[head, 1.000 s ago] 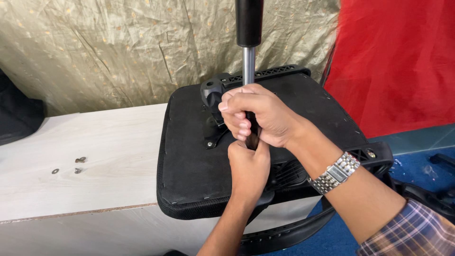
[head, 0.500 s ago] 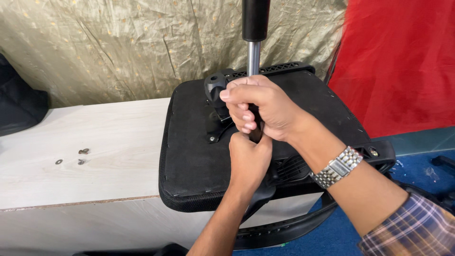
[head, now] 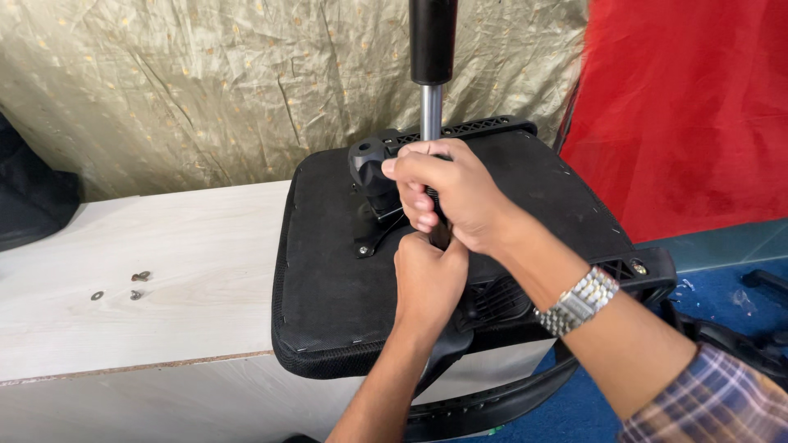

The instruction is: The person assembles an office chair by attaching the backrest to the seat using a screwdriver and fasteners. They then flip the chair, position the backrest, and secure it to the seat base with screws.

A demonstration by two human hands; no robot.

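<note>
Near, bottom centre: the left hand [head: 427, 283] is rising into frame, fist pressed together on sth hidden in the mechanism at the middle of the upturned chair seat [head: 328, 279]. Just above and touching it, the right hand [head: 451, 193], w/ a metal watch [head: 579, 299] on the wrist, is curling its fingers tight round the base of the gas-lift column [head: 430, 111]. That column's long axis is running straight up toward frame top, directly over both grips; right hand nearer to it. Seat is lying underside-up on the pale worktop [head: 164, 246], overhanging its near edge. Left of centre: small screws [head: 135, 283], well apart from the seat. Far: gold sheet [head: 205, 82], red cloth [head: 681, 107].
</note>
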